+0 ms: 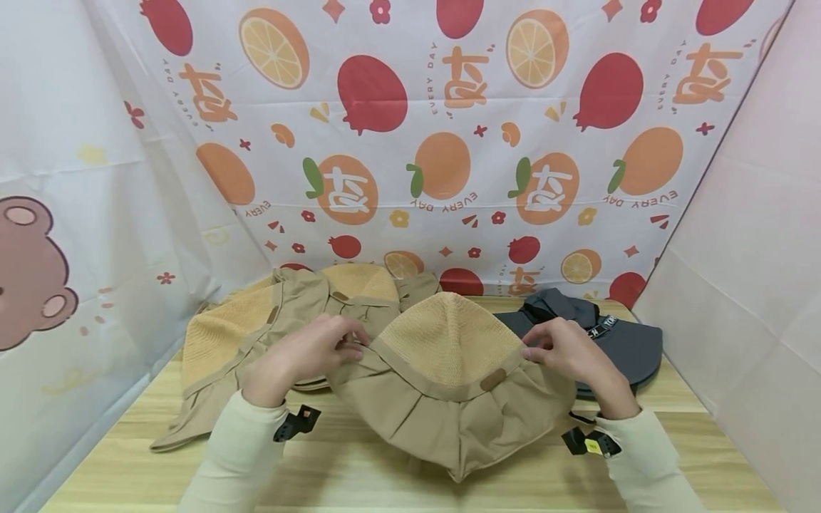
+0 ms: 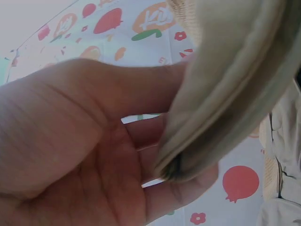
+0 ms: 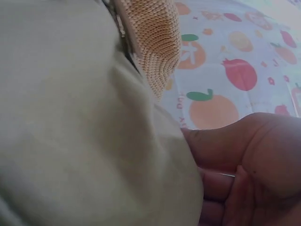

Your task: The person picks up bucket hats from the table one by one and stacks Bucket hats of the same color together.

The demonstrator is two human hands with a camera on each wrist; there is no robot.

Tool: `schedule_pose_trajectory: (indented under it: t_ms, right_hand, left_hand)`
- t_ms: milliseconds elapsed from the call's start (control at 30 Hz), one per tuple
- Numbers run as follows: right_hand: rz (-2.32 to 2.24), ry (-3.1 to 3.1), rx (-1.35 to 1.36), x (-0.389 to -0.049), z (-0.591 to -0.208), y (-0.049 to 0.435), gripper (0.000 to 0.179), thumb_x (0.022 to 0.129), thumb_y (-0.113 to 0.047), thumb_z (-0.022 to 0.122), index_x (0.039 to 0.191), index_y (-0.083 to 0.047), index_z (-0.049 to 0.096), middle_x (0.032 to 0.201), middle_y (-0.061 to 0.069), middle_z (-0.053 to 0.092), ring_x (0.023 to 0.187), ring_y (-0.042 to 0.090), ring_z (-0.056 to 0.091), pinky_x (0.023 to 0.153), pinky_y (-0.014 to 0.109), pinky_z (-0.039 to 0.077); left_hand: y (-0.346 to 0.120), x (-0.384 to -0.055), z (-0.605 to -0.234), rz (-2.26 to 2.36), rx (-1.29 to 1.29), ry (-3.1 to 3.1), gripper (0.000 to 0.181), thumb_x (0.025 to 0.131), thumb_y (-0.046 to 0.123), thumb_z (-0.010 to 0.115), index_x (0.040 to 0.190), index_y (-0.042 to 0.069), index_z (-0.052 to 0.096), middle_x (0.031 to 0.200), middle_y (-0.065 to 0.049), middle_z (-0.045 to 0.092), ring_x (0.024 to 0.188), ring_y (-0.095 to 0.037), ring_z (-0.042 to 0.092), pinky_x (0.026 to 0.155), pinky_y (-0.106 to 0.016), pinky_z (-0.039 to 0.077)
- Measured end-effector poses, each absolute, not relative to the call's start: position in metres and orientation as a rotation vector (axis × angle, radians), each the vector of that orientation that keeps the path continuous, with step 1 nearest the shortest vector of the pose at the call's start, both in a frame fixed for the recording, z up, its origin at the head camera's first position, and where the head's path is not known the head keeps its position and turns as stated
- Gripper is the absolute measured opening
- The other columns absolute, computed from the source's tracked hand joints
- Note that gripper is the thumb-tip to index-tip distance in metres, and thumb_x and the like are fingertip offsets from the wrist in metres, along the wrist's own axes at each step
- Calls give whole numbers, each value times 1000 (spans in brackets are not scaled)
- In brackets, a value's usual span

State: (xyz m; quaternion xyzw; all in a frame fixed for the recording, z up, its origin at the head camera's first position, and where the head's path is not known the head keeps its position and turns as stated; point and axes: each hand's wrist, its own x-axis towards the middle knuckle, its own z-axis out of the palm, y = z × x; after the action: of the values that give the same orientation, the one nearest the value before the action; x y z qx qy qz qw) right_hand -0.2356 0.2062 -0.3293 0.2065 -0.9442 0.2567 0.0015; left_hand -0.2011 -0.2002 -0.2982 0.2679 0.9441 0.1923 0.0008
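A khaki sun hat (image 1: 449, 399) with a woven straw crown and a pleated fabric brim is held up above the table, with a small brown tab on its band. My left hand (image 1: 314, 353) pinches the hat's left side where brim meets crown. On the opposite side, my right hand (image 1: 571, 349) grips the brim between thumb and fingers. The left wrist view shows the brim edge lying between the thumb and fingers of that hand (image 2: 108, 132). In the right wrist view, brim fabric hides the fingertips of the right hand (image 3: 254, 165).
Several similar khaki hats (image 1: 231, 324) lie overlapping at the back left of the wooden table (image 1: 308, 456). Dark grey caps (image 1: 631, 349) with a lettered band lie at the back right, partly behind my right hand. A fruit-print cloth (image 1: 398, 164) hangs behind the table.
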Motion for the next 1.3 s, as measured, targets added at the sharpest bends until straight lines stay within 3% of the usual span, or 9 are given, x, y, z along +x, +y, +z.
schedule_pose_trajectory:
  t_ms: [167,400,633,867,1300]
  right_hand:
    - [748,-3042,696,-242,-335,208,13,92,-13,77,101,-3,79,87,5,78,78,14,69,68,34,54]
    - [709,-3133,733,-247,-343,210,12,91,-9,77,100,-2,78,92,8,78,81,18,69,71,35,57]
    - [699,-3119,725,-254,-357,208,11,90,-6,76,100,-2,79,93,9,78,80,16,68,70,34,56]
    - [661,-3173,698,-258,-368,201,12,91,-5,76,102,-3,78,93,7,76,83,16,66,73,36,56]
    - [610,-3238,655,-259,-373,200,11,90,-5,76,100,-7,78,86,3,69,77,15,59,70,35,52]
  left_hand:
    - [-198,-204,-304,595,928,2897,22,87,-1,77,108,7,75,90,0,68,81,-10,56,75,-29,49]
    - [-195,-208,-314,578,982,2869,33,82,-11,76,109,9,79,89,-3,71,80,-11,61,72,-24,51]
    - [-193,-216,-323,544,858,2873,37,84,-16,68,107,10,82,100,-4,76,82,-12,62,69,-24,49]
    - [-193,-222,-330,487,781,2831,38,84,-16,70,105,13,83,104,-5,77,91,-19,69,74,-27,56]
    - [-189,-231,-347,445,735,2798,36,83,-15,72,101,14,84,101,-1,77,86,-12,63,72,-23,51]
